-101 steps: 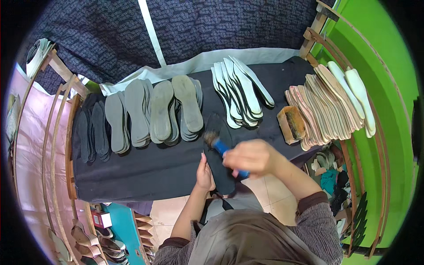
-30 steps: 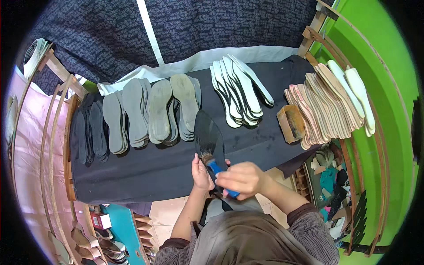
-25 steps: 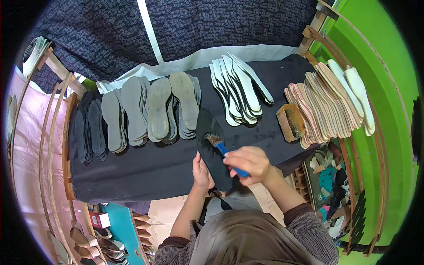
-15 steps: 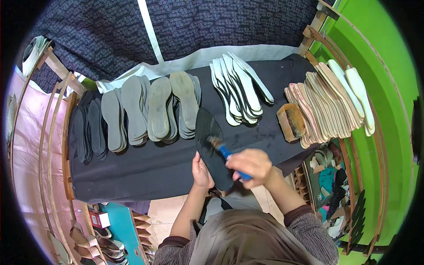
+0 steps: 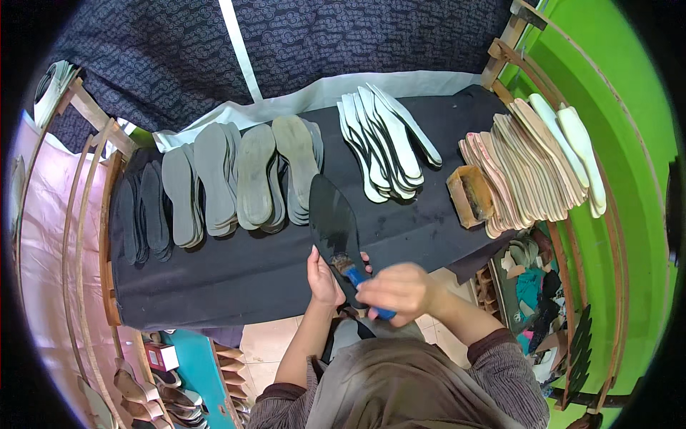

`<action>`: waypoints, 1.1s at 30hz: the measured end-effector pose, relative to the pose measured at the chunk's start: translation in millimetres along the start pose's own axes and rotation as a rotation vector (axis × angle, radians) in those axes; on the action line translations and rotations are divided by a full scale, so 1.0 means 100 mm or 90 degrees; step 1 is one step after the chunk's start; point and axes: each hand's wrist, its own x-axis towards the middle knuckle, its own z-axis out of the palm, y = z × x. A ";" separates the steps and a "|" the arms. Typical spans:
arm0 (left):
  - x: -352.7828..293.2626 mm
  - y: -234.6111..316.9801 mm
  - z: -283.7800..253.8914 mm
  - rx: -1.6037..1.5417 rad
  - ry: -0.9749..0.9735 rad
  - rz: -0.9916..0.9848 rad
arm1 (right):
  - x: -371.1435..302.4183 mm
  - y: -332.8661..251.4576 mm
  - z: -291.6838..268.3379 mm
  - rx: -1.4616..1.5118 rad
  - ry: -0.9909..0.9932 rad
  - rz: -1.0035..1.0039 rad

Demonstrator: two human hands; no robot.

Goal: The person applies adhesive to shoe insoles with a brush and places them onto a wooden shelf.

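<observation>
A black shoe sole (image 5: 331, 211) is held up over the table's near edge by my left hand (image 5: 325, 282), which grips it from beneath, with fingertips showing at its right side. My right hand (image 5: 400, 292) is closed round the blue handle of a paintbrush (image 5: 353, 274). Its brown bristles press on the lower half of the sole, and the surface above them looks shiny. An open tan container (image 5: 464, 210), cut away at the top with brown residue inside, stands to the right on the table.
Stacks of grey soles (image 5: 218, 175) and black soles (image 5: 155, 207) lie on the left of the black-covered table (image 5: 214, 286). White-edged insoles (image 5: 379, 143) fan out at the back. A leaning row of beige insoles (image 5: 532, 168) fills the right end. Wooden racks (image 5: 107, 214) flank the table.
My right hand has drawn the brush down the sole toward me, from its middle to its lower part. The sole has shifted slightly left in my left hand.
</observation>
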 end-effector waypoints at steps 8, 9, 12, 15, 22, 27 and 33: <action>0.04 -0.01 -0.13 -0.038 -0.103 0.005 | 0.00 0.08 0.04 0.066 0.062 0.031; 0.06 0.00 -0.22 -0.032 -0.200 0.001 | -0.01 -0.01 0.06 0.048 0.023 0.015; 0.00 -0.01 0.08 -0.014 -0.002 0.013 | 0.01 0.09 -0.02 0.027 0.085 0.036; 0.01 0.01 0.09 -0.080 0.054 0.037 | 0.08 0.22 -0.09 -0.021 0.118 0.103; 0.01 0.02 0.05 0.008 0.013 0.035 | 0.01 0.09 0.01 0.035 0.088 0.051; 0.01 -0.01 -0.02 0.046 0.007 0.072 | 0.00 0.06 0.01 -0.026 0.066 0.039; 0.04 -0.02 -0.01 0.033 0.016 0.107 | -0.01 0.12 -0.04 0.017 0.087 0.108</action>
